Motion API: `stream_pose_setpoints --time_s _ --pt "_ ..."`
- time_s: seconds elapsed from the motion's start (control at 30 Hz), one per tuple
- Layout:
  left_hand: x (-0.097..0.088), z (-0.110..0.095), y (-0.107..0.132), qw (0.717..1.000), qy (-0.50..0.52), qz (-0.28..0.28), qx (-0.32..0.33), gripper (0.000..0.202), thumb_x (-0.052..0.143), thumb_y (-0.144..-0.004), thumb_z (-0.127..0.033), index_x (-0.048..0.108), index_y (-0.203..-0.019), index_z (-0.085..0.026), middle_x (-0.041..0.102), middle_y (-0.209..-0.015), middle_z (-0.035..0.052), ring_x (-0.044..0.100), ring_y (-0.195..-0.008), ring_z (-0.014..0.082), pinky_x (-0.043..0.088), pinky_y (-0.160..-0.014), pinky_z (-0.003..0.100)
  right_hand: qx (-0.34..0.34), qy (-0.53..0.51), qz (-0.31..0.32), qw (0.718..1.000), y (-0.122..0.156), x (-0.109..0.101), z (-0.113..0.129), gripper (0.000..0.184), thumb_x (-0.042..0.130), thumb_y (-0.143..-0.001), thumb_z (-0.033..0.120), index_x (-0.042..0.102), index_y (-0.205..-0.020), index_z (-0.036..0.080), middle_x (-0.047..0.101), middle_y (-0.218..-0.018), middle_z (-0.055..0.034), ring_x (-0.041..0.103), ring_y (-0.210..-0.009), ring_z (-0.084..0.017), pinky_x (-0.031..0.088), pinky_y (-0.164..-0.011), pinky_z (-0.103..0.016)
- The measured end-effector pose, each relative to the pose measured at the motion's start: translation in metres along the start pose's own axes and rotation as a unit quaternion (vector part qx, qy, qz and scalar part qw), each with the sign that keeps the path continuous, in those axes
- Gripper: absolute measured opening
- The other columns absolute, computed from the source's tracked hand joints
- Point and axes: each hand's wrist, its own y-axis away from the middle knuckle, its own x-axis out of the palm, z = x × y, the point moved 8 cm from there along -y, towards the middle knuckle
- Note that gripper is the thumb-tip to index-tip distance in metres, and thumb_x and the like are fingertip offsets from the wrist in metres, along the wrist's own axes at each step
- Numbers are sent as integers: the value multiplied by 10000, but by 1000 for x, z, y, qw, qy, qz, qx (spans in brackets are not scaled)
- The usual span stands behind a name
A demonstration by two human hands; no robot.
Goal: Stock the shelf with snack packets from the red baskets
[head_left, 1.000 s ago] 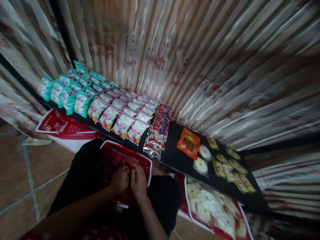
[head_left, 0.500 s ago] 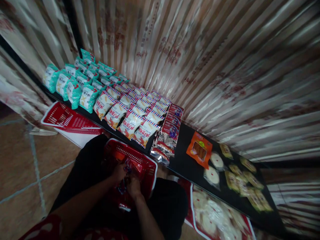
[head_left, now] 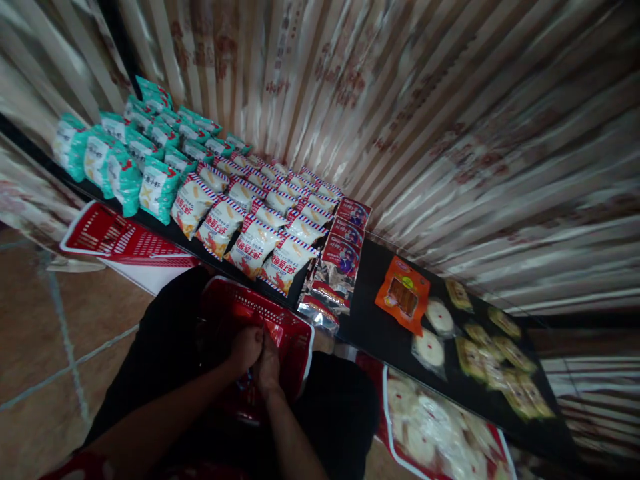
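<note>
My left hand (head_left: 247, 348) and my right hand (head_left: 269, 367) are side by side, touching, over a red plastic basket (head_left: 307, 360) with a white rim. The basket is between my knees. Both hands are closed, and whatever lies between the fingers is hidden. Dark shiny packaging with bluish glints (head_left: 244, 381) shows just below them, too dim to name. Inside the basket, behind my fingers, is a glossy red and orange packet (head_left: 274, 331).
A long black table (head_left: 367, 303) carries teal snack bags (head_left: 159, 190), white striped snack bags (head_left: 250, 243), red packets (head_left: 343, 257), an orange packet (head_left: 403, 295), round white packs (head_left: 429, 348) and yellowish packs (head_left: 471, 360). Other red baskets (head_left: 125, 237) stand beneath. A pleated curtain (head_left: 400, 100) hangs behind.
My hands have come together and moved slightly upward in view. The dark shiny packaging visible between them earlier is now mostly covered. The camera view has shifted a little.
</note>
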Motion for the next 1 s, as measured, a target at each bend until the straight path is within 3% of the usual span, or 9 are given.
stream_pose_setpoints --time_s 0.13,0.3,0.43,0.53,0.63,0.77,0.83,0.9,1.0 --pt "-5 -25 23 998 38 -14 45 274 403 -798 -74 658 -860 -153 702 -894 44 624 -832 115 426 -780 197 21 -59 -41 997 5 -16 3 346 392 -808 180 646 -1039 141 683 -990 -108 630 -941 -201 472 -864 -310" --pt "-25 -43 49 993 67 -36 92 284 385 -809 -105 654 -890 -145 693 -896 55 629 -842 132 445 -799 220 41 -84 -84 992 17 -41 13 365 378 -813 229 642 -1049 140 695 -992 -113 658 -887 -203 495 -795 -287" --pt "-45 -60 76 971 119 -51 200 281 388 -789 -143 662 -846 -169 673 -884 52 625 -849 142 465 -804 235 22 -97 -74 992 30 -60 33 367 366 -825 268 668 -996 147 714 -911 -116 676 -815 -223 505 -743 -299" --pt "-63 -66 99 947 141 -92 274 336 386 -803 -212 617 -1046 -200 656 -997 53 609 -932 157 475 -839 271 -9 -153 -66 986 41 -76 49 361 395 -845 344 667 -1010 175 720 -860 -88 678 -748 -222 512 -683 -293" --pt "-81 -61 113 935 141 -168 281 449 382 -810 -266 471 -1246 -203 618 -1117 71 581 -1018 179 470 -888 329 -37 -214 -76 973 48 -93 58 344 457 -835 401 663 -1022 199 719 -896 -68 673 -781 -216 512 -705 -290" --pt "-91 -50 115 941 104 -218 238 460 400 -785 -301 484 -1213 -156 543 -1252 109 471 -1190 222 357 -1030 415 -25 -275 -115 954 55 -119 56 342 525 -796 465 678 -895 176 716 -828 -62 659 -756 -211 513 -686 -292" --pt "-81 -44 109 958 103 -167 207 450 421 -780 -322 502 -1188 -152 542 -1262 110 476 -1190 226 377 -1012 405 -12 -314 -127 941 57 -133 56 350 548 -776 488 670 -823 164 709 -764 -55 648 -705 -204 511 -643 -290" --pt "-61 -42 105 970 131 -68 195 432 443 -787 -341 506 -1181 -175 580 -1226 88 532 -1133 207 433 -952 355 -2 -355 -130 926 59 -146 58 347 579 -751 493 660 -801 159 704 -739 -45 639 -675 -195 507 -632 -289" --pt "-38 -50 111 955 193 42 220 355 459 -800 -341 535 -1118 -202 655 -1110 47 600 -1031 171 461 -889 274 10 -396 -127 909 62 -162 61 350 634 -711 475 650 -864 161 707 -774 -36 638 -690 -185 506 -660 -288"
